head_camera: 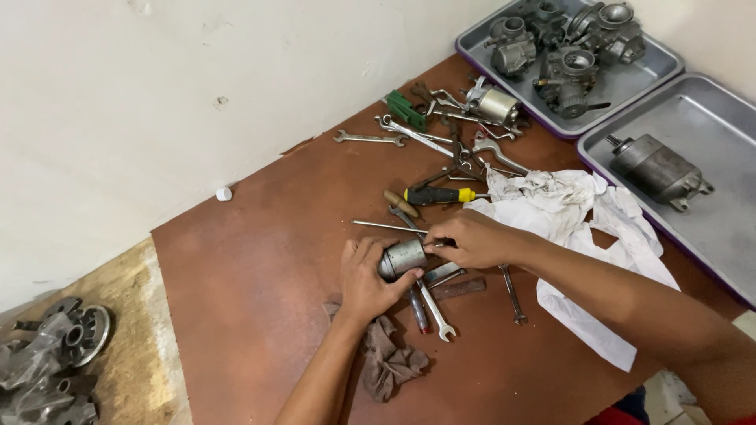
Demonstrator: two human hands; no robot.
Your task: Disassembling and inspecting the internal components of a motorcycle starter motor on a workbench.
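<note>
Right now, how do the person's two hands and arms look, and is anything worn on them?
Both the left hand and the right hand are bare: no gloves, rings, watch or bracelets visible. Both forearms are uncovered as far as the picture shows; no sleeves appear.

Brown table (pixel 260 267) bears wrenches (pixel 409 134), white rag (pixel 567 212), two trays (pixel 472 39)

Both hands meet mid-view, left hand (pixel 370 279) curled closed, right hand (pixel 472 240) pinching.

light: bright, even, diffuse | shadows: soft, short, under the tools | glare: mild on metal trays (pixel 693 118) | focus: sharp, corners slightly stretched
</note>
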